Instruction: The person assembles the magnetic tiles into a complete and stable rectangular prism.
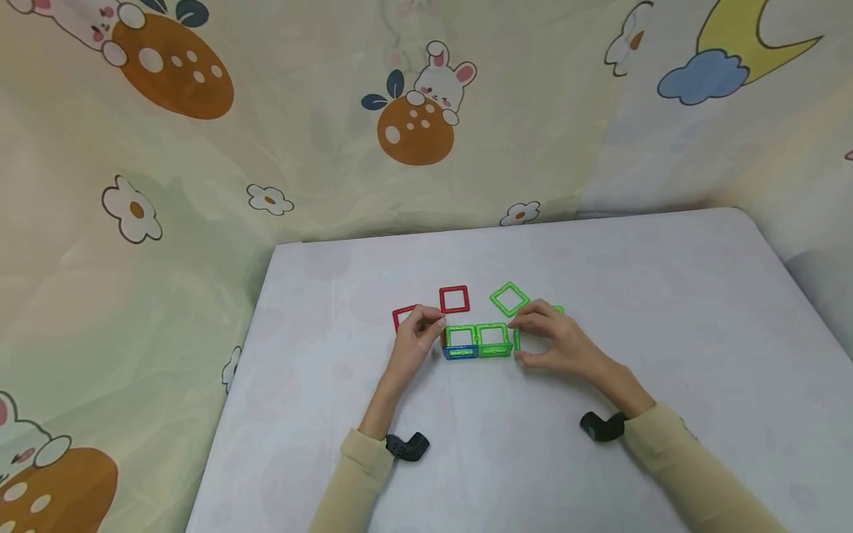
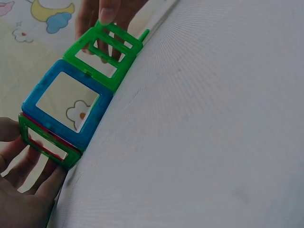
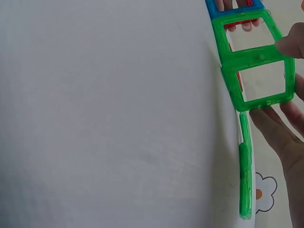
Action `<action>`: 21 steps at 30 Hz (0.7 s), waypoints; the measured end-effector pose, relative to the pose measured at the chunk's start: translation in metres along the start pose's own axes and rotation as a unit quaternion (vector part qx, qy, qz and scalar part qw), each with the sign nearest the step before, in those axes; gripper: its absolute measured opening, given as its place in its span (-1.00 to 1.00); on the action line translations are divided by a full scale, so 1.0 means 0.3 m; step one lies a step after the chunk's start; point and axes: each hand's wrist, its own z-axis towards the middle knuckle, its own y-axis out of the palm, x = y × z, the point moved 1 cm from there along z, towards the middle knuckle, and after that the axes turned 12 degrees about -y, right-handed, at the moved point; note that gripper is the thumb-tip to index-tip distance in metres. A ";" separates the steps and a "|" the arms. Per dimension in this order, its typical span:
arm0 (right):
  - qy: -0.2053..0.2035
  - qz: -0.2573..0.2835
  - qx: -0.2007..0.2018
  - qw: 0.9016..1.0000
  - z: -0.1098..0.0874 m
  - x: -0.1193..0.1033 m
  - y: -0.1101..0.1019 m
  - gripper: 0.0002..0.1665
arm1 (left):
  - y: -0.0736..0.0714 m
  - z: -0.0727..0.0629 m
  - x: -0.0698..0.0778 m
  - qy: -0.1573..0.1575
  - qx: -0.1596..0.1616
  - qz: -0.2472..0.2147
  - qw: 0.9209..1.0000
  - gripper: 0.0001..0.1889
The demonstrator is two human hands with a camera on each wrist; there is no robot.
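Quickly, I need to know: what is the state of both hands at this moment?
Left hand: closed, holding the left-end tile.
Right hand: closed, holding a green tile.

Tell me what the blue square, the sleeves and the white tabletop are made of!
Blue square: probably hard plastic, smooth, maybe slightly shiny; its corners are rounded and look molded. Sleeves: likely matte cloth, loose around the wrists. White tabletop: perhaps dull cloth; fine lines show in the left wrist view, but I can't be sure.
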 end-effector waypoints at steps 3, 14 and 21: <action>0.011 0.002 -0.004 1.000 0.006 0.008 -0.001 -0.46 | 0.000 0.000 0.003 0.001 -0.001 -0.003 1.000 -0.72; 0.037 0.037 -0.013 0.999 0.029 0.022 -0.004 -0.48 | 0.003 0.000 0.001 -0.007 0.004 -0.009 1.000 -0.76; 0.102 0.087 -0.045 0.990 0.026 0.025 -0.003 -0.35 | 0.009 0.004 0.000 -0.015 0.018 0.002 1.000 -0.75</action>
